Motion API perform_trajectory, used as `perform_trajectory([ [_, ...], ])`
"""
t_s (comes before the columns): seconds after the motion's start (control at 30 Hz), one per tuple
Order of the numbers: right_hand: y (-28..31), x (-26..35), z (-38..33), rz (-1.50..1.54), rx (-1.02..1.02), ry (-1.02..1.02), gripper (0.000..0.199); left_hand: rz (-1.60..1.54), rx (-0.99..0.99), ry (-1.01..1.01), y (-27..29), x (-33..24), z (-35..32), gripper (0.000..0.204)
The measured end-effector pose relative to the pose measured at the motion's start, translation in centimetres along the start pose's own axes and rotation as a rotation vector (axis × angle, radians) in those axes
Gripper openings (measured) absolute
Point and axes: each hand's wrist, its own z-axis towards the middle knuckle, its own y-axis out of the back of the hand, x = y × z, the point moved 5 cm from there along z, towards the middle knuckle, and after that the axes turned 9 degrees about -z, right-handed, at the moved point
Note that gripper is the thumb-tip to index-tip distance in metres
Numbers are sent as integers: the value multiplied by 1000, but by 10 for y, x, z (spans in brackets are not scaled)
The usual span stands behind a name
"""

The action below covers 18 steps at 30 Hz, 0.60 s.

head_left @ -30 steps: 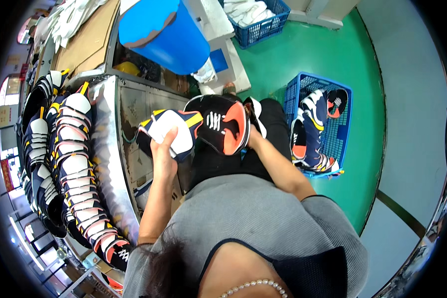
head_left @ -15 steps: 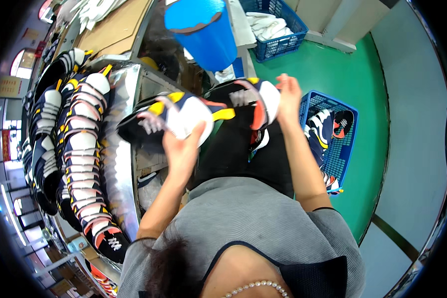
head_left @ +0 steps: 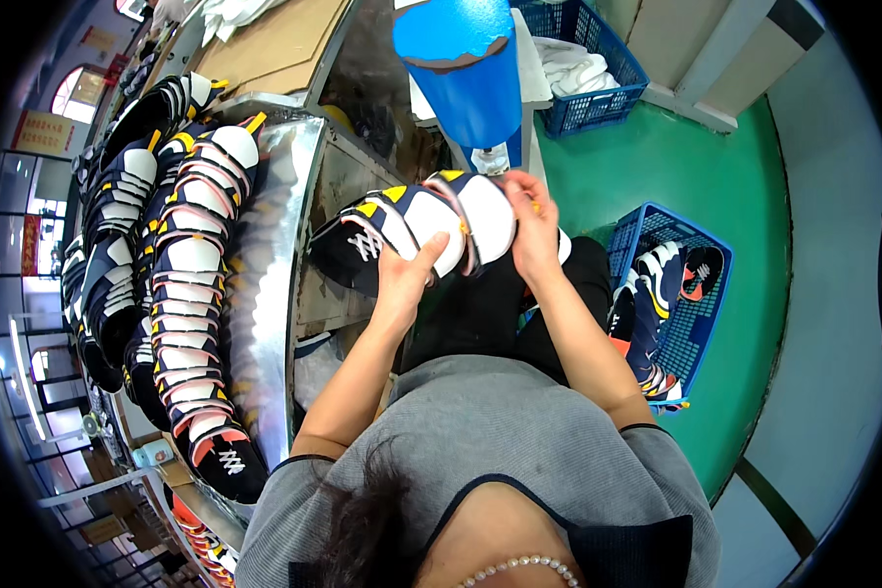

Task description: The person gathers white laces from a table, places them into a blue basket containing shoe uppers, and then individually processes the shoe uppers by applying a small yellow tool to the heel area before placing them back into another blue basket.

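Two shoe uppers in black, navy, white and yellow are nested one into the other above my lap. My left hand grips the first shoe upper, its thumb lying across the white heel part and its black laced toe pointing left. At the heel of the second shoe upper, my right hand is closed with bent fingers. The front of this second upper sits inside the heel opening of the first, so its toe is hidden.
Left of me, a metal-topped bench carries long rows of nested shoe uppers. Ahead stands a blue cylinder. On the green floor to the right, a blue basket holds more uppers; another blue basket has white cloth-like pieces.
The two uppers were side by side and apart; now the right one is pushed into the left one's heel. My hands have come closer together, and the whole view has shifted slightly.
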Motion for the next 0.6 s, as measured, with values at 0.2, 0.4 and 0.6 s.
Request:
perform_trajectory([
  [0.2, 17, -6, -1, 54, -97, 39, 20, 68, -36, -51, 9, 7, -3, 43],
  [0.4, -15, -13, -6, -216, 95, -84, 18, 131, 126, -93, 0, 17, 18, 54],
  [0.6, -10, -4, 24, -516, 69, 159, 25, 86, -18, -140, -10, 7, 51, 46],
])
